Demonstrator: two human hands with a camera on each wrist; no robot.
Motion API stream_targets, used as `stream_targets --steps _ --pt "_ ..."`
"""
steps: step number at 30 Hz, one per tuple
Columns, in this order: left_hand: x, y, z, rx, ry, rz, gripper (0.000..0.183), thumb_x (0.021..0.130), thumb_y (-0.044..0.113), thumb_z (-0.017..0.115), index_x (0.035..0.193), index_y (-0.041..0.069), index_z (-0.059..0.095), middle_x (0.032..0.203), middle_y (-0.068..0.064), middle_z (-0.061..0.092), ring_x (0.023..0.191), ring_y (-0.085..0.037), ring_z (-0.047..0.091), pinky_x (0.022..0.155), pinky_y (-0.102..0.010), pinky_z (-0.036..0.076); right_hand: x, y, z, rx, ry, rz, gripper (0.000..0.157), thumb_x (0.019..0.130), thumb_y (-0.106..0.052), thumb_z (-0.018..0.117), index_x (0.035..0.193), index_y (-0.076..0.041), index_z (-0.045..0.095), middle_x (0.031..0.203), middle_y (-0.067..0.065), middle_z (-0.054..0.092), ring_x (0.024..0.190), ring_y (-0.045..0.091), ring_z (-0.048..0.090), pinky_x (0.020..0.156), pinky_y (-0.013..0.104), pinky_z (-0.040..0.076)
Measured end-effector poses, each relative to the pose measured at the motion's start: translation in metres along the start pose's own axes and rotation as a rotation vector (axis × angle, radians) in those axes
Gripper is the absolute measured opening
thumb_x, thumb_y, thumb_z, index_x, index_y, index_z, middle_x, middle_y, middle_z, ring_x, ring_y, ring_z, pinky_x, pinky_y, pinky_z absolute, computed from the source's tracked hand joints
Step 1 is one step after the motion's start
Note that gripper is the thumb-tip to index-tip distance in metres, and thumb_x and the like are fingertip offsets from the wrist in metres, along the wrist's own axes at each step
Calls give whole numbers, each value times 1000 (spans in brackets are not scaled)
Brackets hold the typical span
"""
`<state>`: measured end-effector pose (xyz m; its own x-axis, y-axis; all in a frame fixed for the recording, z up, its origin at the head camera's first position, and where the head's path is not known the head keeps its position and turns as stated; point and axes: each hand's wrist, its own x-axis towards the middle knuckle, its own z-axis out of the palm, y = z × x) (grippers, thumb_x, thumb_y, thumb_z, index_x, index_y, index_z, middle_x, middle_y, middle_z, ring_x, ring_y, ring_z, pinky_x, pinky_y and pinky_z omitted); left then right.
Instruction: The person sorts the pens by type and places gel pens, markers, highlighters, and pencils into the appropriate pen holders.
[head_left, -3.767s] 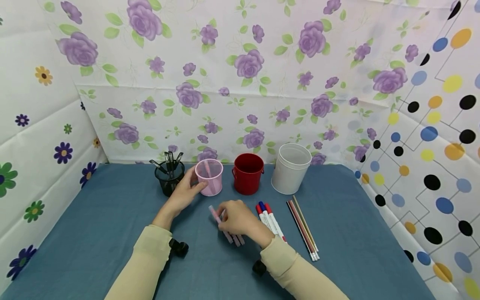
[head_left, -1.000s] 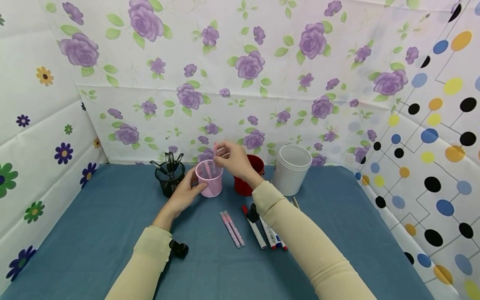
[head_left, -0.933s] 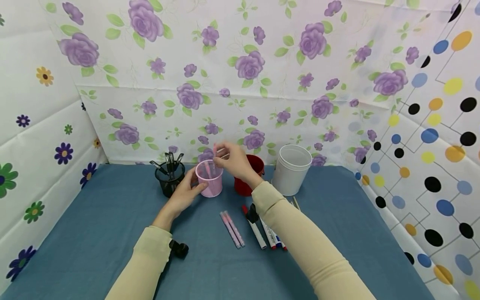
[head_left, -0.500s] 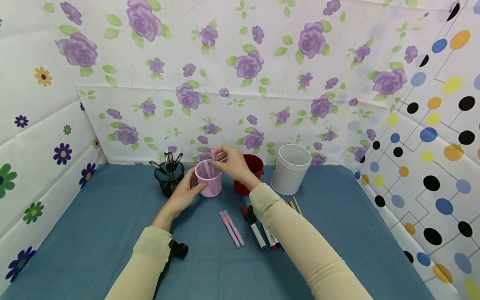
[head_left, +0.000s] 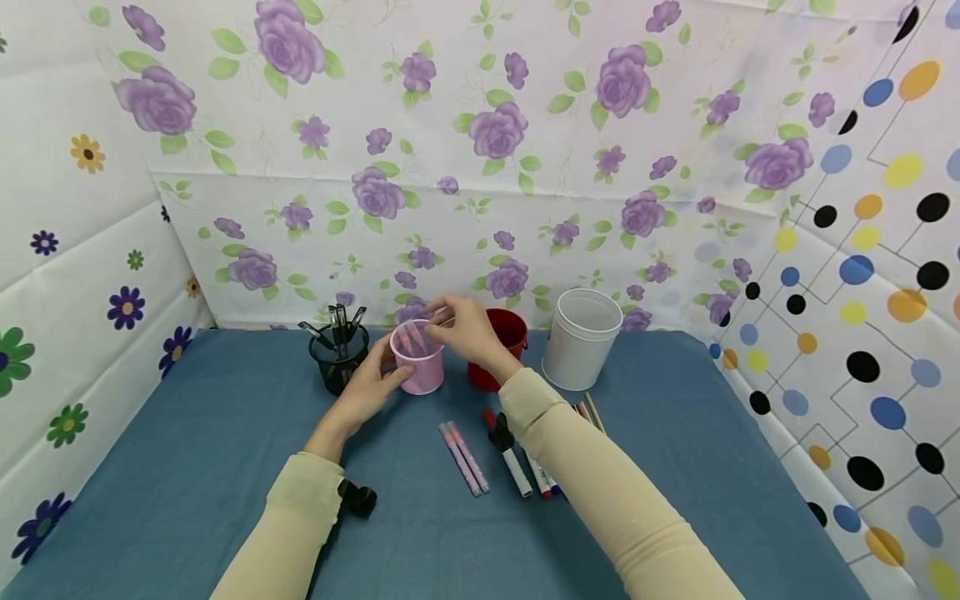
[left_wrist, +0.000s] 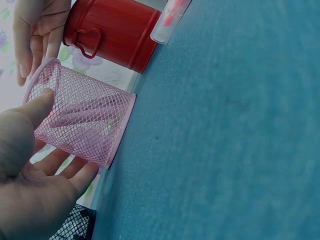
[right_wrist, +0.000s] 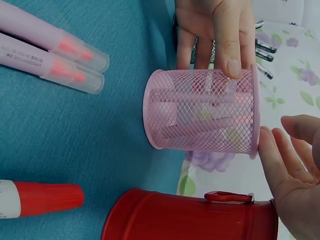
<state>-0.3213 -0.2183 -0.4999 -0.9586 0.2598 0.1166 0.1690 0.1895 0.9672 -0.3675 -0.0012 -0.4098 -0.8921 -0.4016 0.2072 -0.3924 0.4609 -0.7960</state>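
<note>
A pink mesh pen cup stands on the blue cloth. My left hand grips it from the left, thumb on the near side and fingers behind. Inside the cup lean two pink highlighters, seen through the mesh in the right wrist view. My right hand is at the cup's right rim, fingertips right by the edge, thumb and fingers apart with nothing between them. Two more pink highlighters lie side by side on the cloth in front of the cup.
Left of the cup is a black mesh holder with several pens. A red bucket and a white bin stand to the right. Markers and pencils lie partly under my right forearm.
My right hand took a highlighter from the cloth, brought it up to the cup, lowered it in and let go. My left hand has stayed on the cup.
</note>
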Motion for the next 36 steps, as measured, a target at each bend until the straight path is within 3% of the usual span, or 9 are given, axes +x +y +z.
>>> stream_targets --steps 13,21,27,36 --pt "-1 4 0 -4 0 3 74 111 22 61 170 18 18 166 -19 36 152 -37 38 119 -59 41 -22 -9 -20 -29 2 -64 29 101 -15 75 130 -14 71 112 5 76 100 22 76 90 36 63" --pt "-2 4 1 -11 -1 -4 73 111 21 60 170 20 19 166 -18 36 153 -36 37 119 -59 40 -43 -15 -33 -111 -16 -152 30 100 -15 77 128 -9 71 113 9 76 99 23 76 92 38 62" --pt "-2 2 1 -8 0 -6 73 111 22 60 171 21 18 166 -17 36 153 -36 38 119 -59 41 -62 -18 -35 -172 -50 -199 32 99 -13 78 129 -6 71 111 9 74 95 21 75 87 32 62" --pt "-2 2 1 10 2 0 75 111 23 60 171 21 16 166 -18 37 154 -37 37 119 -59 40 -93 -10 -27 -179 -126 -161 31 97 -12 80 126 -7 72 106 7 74 87 12 72 79 24 60"
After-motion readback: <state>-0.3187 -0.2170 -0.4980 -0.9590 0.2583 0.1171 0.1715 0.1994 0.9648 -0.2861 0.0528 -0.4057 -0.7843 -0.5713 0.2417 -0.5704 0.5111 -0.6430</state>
